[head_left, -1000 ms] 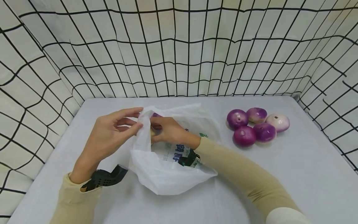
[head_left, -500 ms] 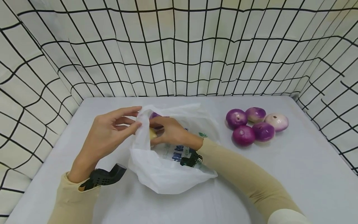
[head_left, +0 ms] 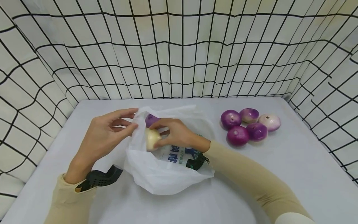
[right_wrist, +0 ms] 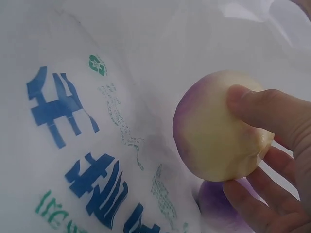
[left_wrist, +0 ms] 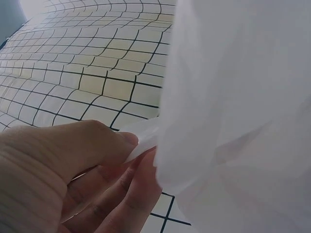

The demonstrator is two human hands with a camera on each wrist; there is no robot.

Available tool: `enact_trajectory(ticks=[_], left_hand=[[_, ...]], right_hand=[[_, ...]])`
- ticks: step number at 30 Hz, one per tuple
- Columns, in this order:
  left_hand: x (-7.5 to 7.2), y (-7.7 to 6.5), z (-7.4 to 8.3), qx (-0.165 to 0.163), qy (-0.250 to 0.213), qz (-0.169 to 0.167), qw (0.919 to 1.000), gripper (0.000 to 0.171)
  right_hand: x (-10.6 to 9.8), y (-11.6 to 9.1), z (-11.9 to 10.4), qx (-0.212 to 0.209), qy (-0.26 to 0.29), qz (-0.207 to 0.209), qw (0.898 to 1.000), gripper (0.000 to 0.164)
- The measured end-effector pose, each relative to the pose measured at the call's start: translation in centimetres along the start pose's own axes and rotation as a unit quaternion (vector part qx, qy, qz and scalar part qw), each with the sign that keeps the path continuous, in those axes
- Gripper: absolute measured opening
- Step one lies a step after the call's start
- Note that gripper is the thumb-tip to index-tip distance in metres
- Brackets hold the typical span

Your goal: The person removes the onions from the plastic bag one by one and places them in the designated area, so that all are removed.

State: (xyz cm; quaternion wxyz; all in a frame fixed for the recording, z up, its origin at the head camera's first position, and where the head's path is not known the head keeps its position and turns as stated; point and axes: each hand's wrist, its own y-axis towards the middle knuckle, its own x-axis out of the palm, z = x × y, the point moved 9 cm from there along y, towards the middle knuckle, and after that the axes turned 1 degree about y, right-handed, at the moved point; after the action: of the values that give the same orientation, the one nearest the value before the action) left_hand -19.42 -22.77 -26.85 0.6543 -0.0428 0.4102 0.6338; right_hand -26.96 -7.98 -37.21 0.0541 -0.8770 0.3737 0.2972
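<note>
In the head view a white plastic bag (head_left: 167, 183) with blue print lies on its side in the middle of the table. My left hand (head_left: 107, 133) pinches the bag's rim between thumb and fingers; the left wrist view shows the thumb (left_wrist: 104, 143) on the film. Inside the mouth, my right hand (head_left: 179, 133) grips a pale yellow and purple onion (head_left: 152, 139). In the right wrist view that onion (right_wrist: 209, 131) sits between thumb and fingers, and a second purple onion (right_wrist: 221, 206) shows partly hidden below it. Beyond the gripped one, purple onion skin (head_left: 151, 120) shows.
Several purple and white onions (head_left: 237, 136) lie in a cluster on the white table (head_left: 285, 174), right of the bag. A black grid net (head_left: 181, 65) over white cloth borders the back and both sides.
My right hand has drawn back to the right within the bag, and more of the gripped onion shows. The left hand keeps its pinch on the rim. The head view has shifted slightly.
</note>
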Motion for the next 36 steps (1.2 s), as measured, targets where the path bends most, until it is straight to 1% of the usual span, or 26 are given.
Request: enact_trajectory(ticks=[3,10,17,25,29,36], left_hand=[[0.1,0.0,0.0,-0.003,-0.004,0.001,1.0000,0.045],[0.3,0.0,-0.2,-0.014,0.002,-0.003,0.9999,0.046],[0.5,0.1,-0.1,-0.006,0.005,-0.002,1.0000,0.046],[0.7,0.0,0.1,-0.002,0.012,-0.004,0.9999,0.046],[0.8,0.0,0.3,0.001,0.017,-0.006,0.9998,0.045],[0.9,-0.1,0.4,0.009,0.029,-0.003,0.9995,0.045]], right_hand=[[-0.4,-0.6,-0.2,-0.005,-0.003,0.005,1.000,0.058],[-1.5,-2.3,-0.1,-0.007,0.001,0.021,1.000,0.058],[-2.9,-4.0,-0.6,-0.017,-0.005,0.032,0.999,0.058],[-4.4,-5.8,-1.2,-0.040,0.025,0.042,0.998,0.057],[-5.2,-6.8,-1.3,-0.050,0.029,0.047,0.997,0.057],[-6.5,-8.7,-1.3,-0.042,0.021,0.058,0.997,0.057]])
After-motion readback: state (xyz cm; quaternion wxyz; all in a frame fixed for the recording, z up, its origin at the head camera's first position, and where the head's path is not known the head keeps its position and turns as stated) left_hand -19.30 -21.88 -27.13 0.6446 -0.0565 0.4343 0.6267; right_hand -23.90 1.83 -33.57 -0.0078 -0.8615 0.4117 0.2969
